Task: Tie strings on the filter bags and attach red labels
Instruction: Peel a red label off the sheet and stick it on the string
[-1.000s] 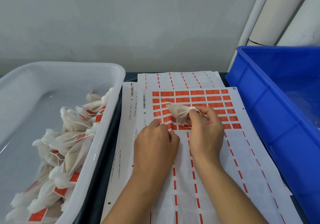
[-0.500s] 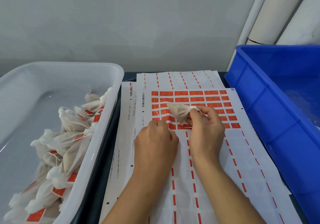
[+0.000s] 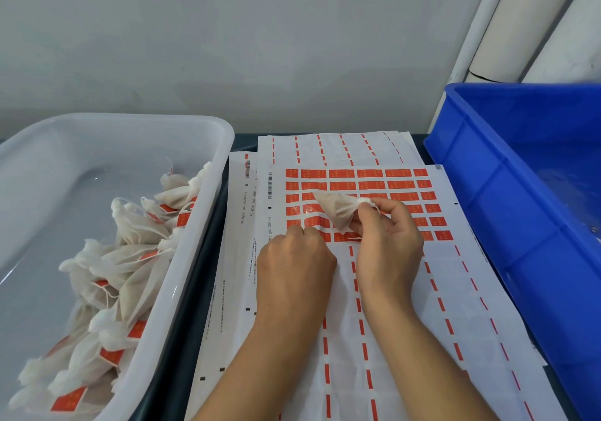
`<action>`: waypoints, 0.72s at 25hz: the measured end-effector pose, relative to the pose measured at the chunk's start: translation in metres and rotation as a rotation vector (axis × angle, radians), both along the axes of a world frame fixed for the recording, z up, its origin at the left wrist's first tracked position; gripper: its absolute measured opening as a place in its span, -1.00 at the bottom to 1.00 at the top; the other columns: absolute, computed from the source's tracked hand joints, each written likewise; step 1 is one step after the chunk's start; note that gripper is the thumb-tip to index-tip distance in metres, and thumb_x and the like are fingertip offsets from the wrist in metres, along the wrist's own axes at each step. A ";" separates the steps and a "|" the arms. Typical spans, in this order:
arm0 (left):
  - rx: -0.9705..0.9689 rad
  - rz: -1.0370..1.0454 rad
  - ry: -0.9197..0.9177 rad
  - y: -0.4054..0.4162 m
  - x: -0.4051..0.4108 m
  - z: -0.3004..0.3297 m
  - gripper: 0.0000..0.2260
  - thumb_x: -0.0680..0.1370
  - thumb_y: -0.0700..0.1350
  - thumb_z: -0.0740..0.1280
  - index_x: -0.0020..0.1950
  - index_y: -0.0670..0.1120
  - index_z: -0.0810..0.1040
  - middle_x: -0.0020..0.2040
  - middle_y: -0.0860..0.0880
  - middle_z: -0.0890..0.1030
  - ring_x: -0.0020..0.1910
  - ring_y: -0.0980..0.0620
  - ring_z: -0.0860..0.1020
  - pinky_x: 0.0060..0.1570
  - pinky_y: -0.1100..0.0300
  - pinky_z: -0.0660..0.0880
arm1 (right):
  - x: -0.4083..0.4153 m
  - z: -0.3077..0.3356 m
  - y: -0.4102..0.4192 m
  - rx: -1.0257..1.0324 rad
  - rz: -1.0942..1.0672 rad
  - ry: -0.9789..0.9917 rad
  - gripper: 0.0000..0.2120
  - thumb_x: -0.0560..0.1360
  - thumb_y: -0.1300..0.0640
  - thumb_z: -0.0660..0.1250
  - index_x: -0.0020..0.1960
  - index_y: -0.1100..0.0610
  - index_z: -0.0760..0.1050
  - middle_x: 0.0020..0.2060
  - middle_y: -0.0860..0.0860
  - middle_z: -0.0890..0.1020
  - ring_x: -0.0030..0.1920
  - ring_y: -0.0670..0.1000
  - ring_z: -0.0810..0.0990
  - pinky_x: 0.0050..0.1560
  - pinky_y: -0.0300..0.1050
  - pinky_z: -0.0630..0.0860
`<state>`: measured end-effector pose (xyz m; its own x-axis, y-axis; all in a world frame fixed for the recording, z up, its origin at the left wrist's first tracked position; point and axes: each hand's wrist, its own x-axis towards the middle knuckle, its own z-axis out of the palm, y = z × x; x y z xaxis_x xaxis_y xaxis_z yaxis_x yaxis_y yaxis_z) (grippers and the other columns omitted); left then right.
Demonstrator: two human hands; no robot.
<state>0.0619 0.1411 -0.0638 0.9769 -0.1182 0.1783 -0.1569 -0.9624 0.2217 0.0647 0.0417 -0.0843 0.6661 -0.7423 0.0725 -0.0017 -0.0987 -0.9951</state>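
Observation:
My right hand point(image 3: 387, 245) pinches a small white filter bag point(image 3: 338, 212) by its tied neck and holds it just above the label sheet point(image 3: 455, 258). The bag's pointed body sticks out to the left. My left hand point(image 3: 292, 268) rests knuckles-up on the sheet, its fingers curled down onto a red label point(image 3: 317, 223) in the lower rows of the red block. That label's edge looks lifted; my fingertips are hidden behind the knuckles. The sheet's lower half holds only thin red strips.
A white plastic tub point(image 3: 208, 173) on the left holds several tied bags with red labels point(image 3: 130, 258). A blue crate point(image 3: 487, 173) stands on the right. More label sheets point(image 3: 341, 147) lie under and behind the top one. White pipes point(image 3: 507, 30) stand against the wall.
My right hand has shifted the bag slightly right and up. My left hand has stayed at the same label, its fingers working at the edge.

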 end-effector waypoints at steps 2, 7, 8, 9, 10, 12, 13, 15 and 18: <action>-0.007 -0.017 -0.021 -0.001 -0.001 -0.003 -0.78 0.70 0.02 0.23 0.16 -0.07 0.59 0.00 -0.01 0.66 -0.21 0.06 0.55 -0.09 0.21 0.50 | 0.000 0.002 0.001 -0.004 0.000 -0.003 -0.97 0.59 -0.04 0.39 -0.01 -0.19 0.59 -0.02 -0.27 0.68 -0.04 -0.10 0.70 -0.08 -0.22 0.66; 0.017 -0.025 -0.019 -0.003 -0.001 -0.001 -0.81 0.61 0.00 0.41 0.06 -0.10 0.67 -0.10 -0.04 0.71 -0.26 -0.01 0.67 -0.17 0.15 0.60 | 0.000 0.001 0.000 -0.005 -0.006 -0.012 -0.96 0.58 -0.06 0.38 0.02 -0.16 0.60 -0.02 -0.27 0.68 -0.06 -0.12 0.69 -0.10 -0.25 0.63; 0.031 -0.027 -0.021 -0.003 -0.001 -0.001 -0.84 0.59 -0.01 0.44 0.02 -0.10 0.68 -0.14 -0.04 0.70 -0.30 -0.01 0.67 -0.21 0.16 0.59 | 0.001 0.000 0.000 -0.004 -0.005 -0.012 -0.96 0.58 -0.05 0.39 0.02 -0.15 0.61 -0.02 -0.27 0.68 -0.06 -0.12 0.69 -0.10 -0.25 0.63; 0.040 -0.025 0.004 -0.004 -0.001 0.001 -0.85 0.59 -0.03 0.44 0.02 -0.10 0.68 -0.15 -0.04 0.70 -0.30 -0.01 0.66 -0.22 0.16 0.59 | 0.001 0.000 0.000 -0.001 -0.003 -0.012 -0.96 0.58 -0.05 0.39 0.02 -0.15 0.61 -0.02 -0.27 0.68 -0.06 -0.12 0.69 -0.10 -0.24 0.63; 0.048 -0.024 0.012 -0.005 -0.002 0.000 -0.86 0.59 -0.03 0.44 0.01 -0.10 0.68 -0.15 -0.04 0.70 -0.30 -0.02 0.66 -0.22 0.15 0.59 | 0.001 0.000 0.000 0.001 0.000 -0.013 -0.96 0.58 -0.05 0.39 0.02 -0.14 0.61 -0.03 -0.26 0.69 -0.06 -0.12 0.69 -0.11 -0.25 0.63; 0.054 -0.033 0.015 -0.005 -0.002 0.000 -0.87 0.55 -0.05 0.48 -0.03 -0.11 0.69 -0.20 -0.05 0.69 -0.34 -0.02 0.65 -0.27 0.14 0.58 | 0.001 0.000 0.000 -0.001 0.004 -0.012 -0.96 0.59 -0.04 0.39 0.03 -0.14 0.61 -0.04 -0.28 0.68 -0.07 -0.14 0.69 -0.14 -0.28 0.61; 0.053 -0.046 0.000 -0.005 -0.001 0.000 -0.86 0.53 -0.05 0.50 -0.06 -0.11 0.70 -0.22 -0.05 0.69 -0.37 -0.02 0.65 -0.29 0.15 0.58 | 0.000 0.000 0.000 -0.004 0.006 -0.010 -0.96 0.59 -0.04 0.39 0.03 -0.14 0.61 -0.05 -0.29 0.67 -0.08 -0.15 0.69 -0.16 -0.31 0.59; 0.049 -0.065 -0.025 -0.004 -0.001 0.001 -0.86 0.59 -0.02 0.44 0.00 -0.09 0.68 -0.17 -0.04 0.69 -0.32 0.00 0.65 -0.24 0.16 0.58 | 0.000 0.000 0.000 -0.006 0.011 -0.007 -0.97 0.59 -0.04 0.39 0.02 -0.15 0.60 -0.06 -0.30 0.67 -0.09 -0.15 0.68 -0.19 -0.35 0.56; 0.005 -0.041 -0.041 -0.001 0.002 -0.002 -0.82 0.70 0.00 0.23 0.11 -0.04 0.59 -0.03 0.02 0.64 -0.19 0.03 0.62 -0.11 0.20 0.52 | 0.000 0.001 0.001 0.002 0.015 -0.012 -0.97 0.59 -0.03 0.39 0.02 -0.16 0.60 -0.05 -0.29 0.67 -0.09 -0.15 0.69 -0.21 -0.36 0.57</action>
